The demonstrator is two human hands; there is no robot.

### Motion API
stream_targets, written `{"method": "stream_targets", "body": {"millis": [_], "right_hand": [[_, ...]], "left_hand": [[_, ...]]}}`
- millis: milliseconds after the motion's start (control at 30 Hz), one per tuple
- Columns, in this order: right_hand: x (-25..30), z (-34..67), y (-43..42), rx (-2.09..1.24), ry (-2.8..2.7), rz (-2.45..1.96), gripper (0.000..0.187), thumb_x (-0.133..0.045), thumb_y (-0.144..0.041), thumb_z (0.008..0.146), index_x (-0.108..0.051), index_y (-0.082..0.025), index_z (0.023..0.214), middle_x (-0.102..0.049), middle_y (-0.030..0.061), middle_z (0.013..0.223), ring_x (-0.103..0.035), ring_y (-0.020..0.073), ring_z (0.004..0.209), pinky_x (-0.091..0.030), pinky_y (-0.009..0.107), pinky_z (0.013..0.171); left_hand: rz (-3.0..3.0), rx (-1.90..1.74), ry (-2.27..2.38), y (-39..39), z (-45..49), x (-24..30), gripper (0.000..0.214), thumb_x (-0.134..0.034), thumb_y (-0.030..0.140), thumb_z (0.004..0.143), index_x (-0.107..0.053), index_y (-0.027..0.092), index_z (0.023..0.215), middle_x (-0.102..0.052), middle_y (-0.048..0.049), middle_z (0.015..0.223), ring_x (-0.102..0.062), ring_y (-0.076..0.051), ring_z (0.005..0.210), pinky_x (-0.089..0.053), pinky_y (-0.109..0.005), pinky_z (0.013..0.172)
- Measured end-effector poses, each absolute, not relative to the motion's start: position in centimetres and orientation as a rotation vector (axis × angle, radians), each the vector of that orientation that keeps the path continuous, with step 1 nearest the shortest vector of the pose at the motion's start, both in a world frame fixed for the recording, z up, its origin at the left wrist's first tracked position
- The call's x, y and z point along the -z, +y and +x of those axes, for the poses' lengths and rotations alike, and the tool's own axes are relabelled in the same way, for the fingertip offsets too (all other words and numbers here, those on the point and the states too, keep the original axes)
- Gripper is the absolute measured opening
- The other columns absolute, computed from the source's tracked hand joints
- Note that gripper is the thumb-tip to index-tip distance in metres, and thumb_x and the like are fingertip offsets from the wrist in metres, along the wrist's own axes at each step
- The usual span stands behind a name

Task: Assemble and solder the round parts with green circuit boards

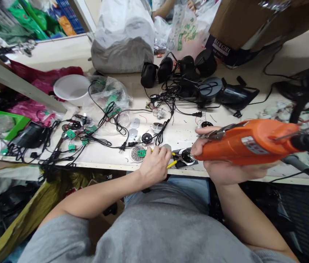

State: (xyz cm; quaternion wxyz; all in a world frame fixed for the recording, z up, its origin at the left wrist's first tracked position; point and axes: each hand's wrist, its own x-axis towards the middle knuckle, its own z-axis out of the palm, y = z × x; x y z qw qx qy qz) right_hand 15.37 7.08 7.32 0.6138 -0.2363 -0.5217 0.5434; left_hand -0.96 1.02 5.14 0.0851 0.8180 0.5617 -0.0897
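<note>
Closest in view, a grey T-shirt [143, 230] covers the person's torso, and both forearms reach forward over the edge of a white desk [94, 163]. The left hand [154, 166] is closed, its fingers pinching a pair of yellow-handled pliers [172, 164]. The metal tips of the pliers sit at a round black part [185, 156], which lies on the desk's front edge between the two hands. The right hand [220, 157] wraps around the body of a chunky orange power tool [250, 142], with the thumb on top and the fingers curled beneath.

Just beside the left hand lies a round speckled silver disc [137, 153] carrying a small green circuit board [141, 153]. Beyond it, tangled black cables [157, 106] run across the desk among flat silver metal plates [134, 124]. Farther on are a clear plastic bag of green boards [107, 96], a round white plastic bowl [72, 89], and a row of black cup-shaped housings [187, 67]. A large white-and-grey sack [123, 40] stands at the back.
</note>
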Motion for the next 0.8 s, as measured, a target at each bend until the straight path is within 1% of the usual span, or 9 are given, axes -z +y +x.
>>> {"method": "stream_targets", "body": {"millis": [100, 233, 300, 400, 433, 500, 600, 667, 800], "right_hand": [[-7.74, 15.52, 7.08, -1.25, -1.229, -0.585, 0.088, -0.04, -0.097, 0.072, -0.078, -0.023, 0.1, -0.061, 0.0048, 0.058, -0.049, 0.0186, 0.041, -0.034, 0.033, 0.035], [-7.94, 15.67, 6.94, -1.291, -1.243, -0.617, 0.075, -0.045, -0.088, 0.078, -0.078, -0.025, 0.1, -0.062, 0.006, 0.06, -0.053, 0.0208, 0.045, -0.037, 0.035, 0.038], [-7.82, 15.75, 6.83, -1.296, -1.237, -0.63, 0.078, -0.042, -0.091, 0.078, -0.078, -0.026, 0.101, -0.062, 0.0065, 0.061, -0.054, 0.0221, 0.047, -0.036, 0.035, 0.039], [-7.62, 15.89, 6.7, -1.279, -1.228, -0.687, 0.09, -0.032, -0.098, 0.074, -0.079, -0.027, 0.101, -0.063, 0.0074, 0.064, -0.055, 0.0234, 0.049, -0.037, 0.036, 0.039], [-7.58, 15.94, 6.68, -1.269, -1.223, -0.687, 0.09, -0.033, -0.099, 0.072, -0.079, -0.028, 0.101, -0.066, 0.0075, 0.068, -0.055, 0.0229, 0.049, -0.038, 0.037, 0.039], [-7.6, 16.04, 6.68, -1.275, -1.207, -0.652, 0.08, -0.046, -0.098, 0.068, -0.078, -0.032, 0.101, -0.073, 0.0064, 0.084, -0.056, 0.0216, 0.049, -0.04, 0.037, 0.039], [-7.75, 16.17, 6.7, -1.314, -1.191, -0.606, 0.071, -0.061, -0.091, 0.064, -0.077, -0.032, 0.1, -0.075, 0.006, 0.099, -0.059, 0.0207, 0.051, -0.042, 0.036, 0.04], [-7.8, 16.25, 6.7, -1.324, -1.18, -0.598, 0.068, -0.061, -0.088, 0.068, -0.075, -0.031, 0.103, -0.075, 0.0072, 0.098, -0.06, 0.021, 0.051, -0.043, 0.036, 0.042], [-7.55, 16.31, 6.62, -1.317, -1.159, -0.554, 0.065, -0.058, -0.086, 0.072, -0.071, -0.035, 0.11, -0.075, 0.0075, 0.102, -0.06, 0.0225, 0.053, -0.045, 0.038, 0.045]], "left_hand": [[2.438, 0.247, 1.666, 1.04, -0.95, -5.06, 0.047, -0.047, 0.021, 0.091, -0.052, 0.009, 0.136, -0.059, -0.0194, 0.119, -0.054, -0.035, 0.108, -0.043, -0.048, 0.087], [2.435, 0.265, 1.63, 1.25, -0.93, -5.08, 0.046, -0.048, 0.02, 0.09, -0.052, 0.009, 0.134, -0.059, -0.0184, 0.117, -0.055, -0.034, 0.106, -0.043, -0.049, 0.086], [2.433, 0.274, 1.623, 1.4, -0.95, -5.1, 0.046, -0.048, 0.019, 0.089, -0.052, 0.009, 0.134, -0.059, -0.0184, 0.117, -0.055, -0.034, 0.107, -0.043, -0.049, 0.086], [2.44, 0.262, 1.611, 1.53, -1.04, -5.07, 0.046, -0.047, 0.018, 0.089, -0.052, 0.008, 0.134, -0.059, -0.0187, 0.118, -0.055, -0.034, 0.107, -0.043, -0.049, 0.087], [2.445, 0.257, 1.606, 1.54, -1.08, -5.06, 0.046, -0.048, 0.017, 0.088, -0.052, 0.008, 0.134, -0.059, -0.0188, 0.118, -0.055, -0.034, 0.107, -0.043, -0.049, 0.087], [2.454, 0.251, 1.6, 1.56, -1.14, -5.03, 0.046, -0.048, 0.017, 0.088, -0.052, 0.008, 0.133, -0.059, -0.0188, 0.118, -0.054, -0.034, 0.107, -0.042, -0.049, 0.087], [2.465, 0.249, 1.603, 1.57, -1.19, -5.04, 0.046, -0.048, 0.018, 0.089, -0.051, 0.009, 0.134, -0.059, -0.0187, 0.117, -0.054, -0.034, 0.107, -0.042, -0.049, 0.087], [2.468, 0.245, 1.606, 1.6, -1.18, -5.07, 0.045, -0.048, 0.019, 0.09, -0.052, 0.009, 0.134, -0.06, -0.0186, 0.116, -0.054, -0.033, 0.106, -0.042, -0.048, 0.087], [2.471, 0.239, 1.609, 1.64, -1.14, -5.1, 0.044, -0.049, 0.018, 0.09, -0.052, 0.008, 0.133, -0.06, -0.0186, 0.115, -0.054, -0.033, 0.105, -0.042, -0.049, 0.088]]}}
